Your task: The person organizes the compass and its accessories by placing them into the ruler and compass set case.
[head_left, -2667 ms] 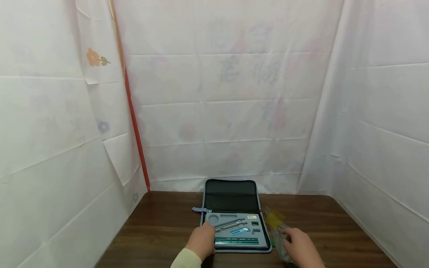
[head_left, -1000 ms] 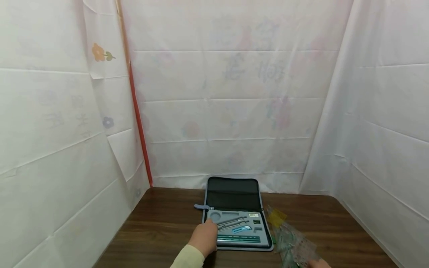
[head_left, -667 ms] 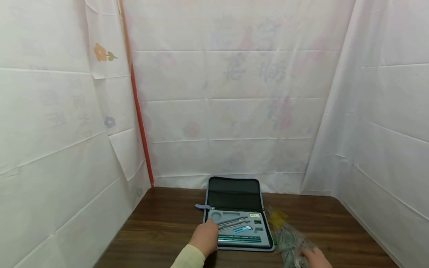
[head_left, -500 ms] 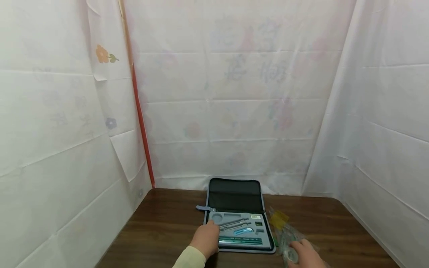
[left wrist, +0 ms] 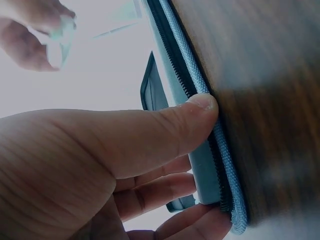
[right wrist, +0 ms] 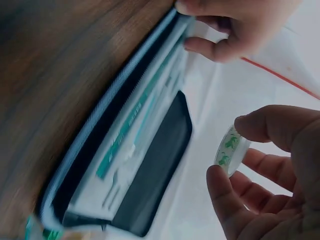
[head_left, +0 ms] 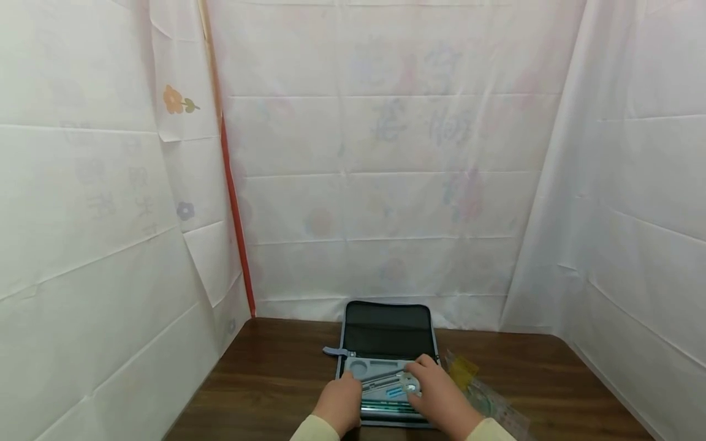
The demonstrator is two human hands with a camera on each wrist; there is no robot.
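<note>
An open zip case (head_left: 388,331) lies on the table with its black lid laid back. Its grey tray holds metal compasses (head_left: 376,384), green pencils (head_left: 386,407) and a small blue item (head_left: 394,392). My left hand (head_left: 337,404) grips the case's left edge; in the left wrist view the thumb (left wrist: 200,102) presses on the zip border. Over the tray's right part, my right hand (head_left: 444,398) pinches a small roll of tape (right wrist: 231,150) with a green pattern between thumb and fingertips. The hand hides part of the tray beneath.
To the right of the case lies a clear plastic bag (head_left: 499,409), with a yellow piece (head_left: 462,370) near its far end. A round recess (head_left: 359,367) shows in the tray's far left. White sheets (head_left: 375,202) hang behind and at both sides.
My right hand has come out of the plastic bag at the right with the tape roll and moved left over the case. The left hand keeps its grip on the case edge.
</note>
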